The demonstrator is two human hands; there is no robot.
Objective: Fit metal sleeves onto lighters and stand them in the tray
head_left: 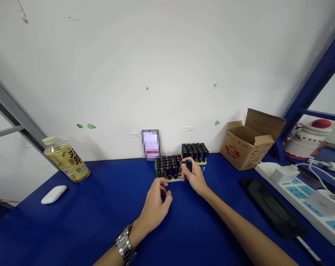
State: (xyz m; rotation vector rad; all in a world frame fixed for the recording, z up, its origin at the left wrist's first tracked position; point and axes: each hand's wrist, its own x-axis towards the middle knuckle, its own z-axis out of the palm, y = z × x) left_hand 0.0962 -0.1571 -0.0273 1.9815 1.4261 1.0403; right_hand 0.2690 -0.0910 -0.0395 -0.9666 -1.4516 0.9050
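Observation:
Two trays of coloured lighters stand at the back of the blue table [101, 221]: a near tray [167, 168] and a far tray [195, 151]. My right hand [193, 175] is closed around a dark lighter [188, 164] at the right end of the near tray. My left hand [156, 201], with a metal watch [125, 245] on its wrist, hovers just in front of that tray, fingers curled loosely with thumb and forefinger close together; nothing shows in them.
A bottle of yellow drink [66, 159] leans at the back left with a white mouse [53, 194] in front. An open cardboard box [250, 142] stands at the right. A black phone [273, 207] and a white power strip [303, 195] lie at the right edge.

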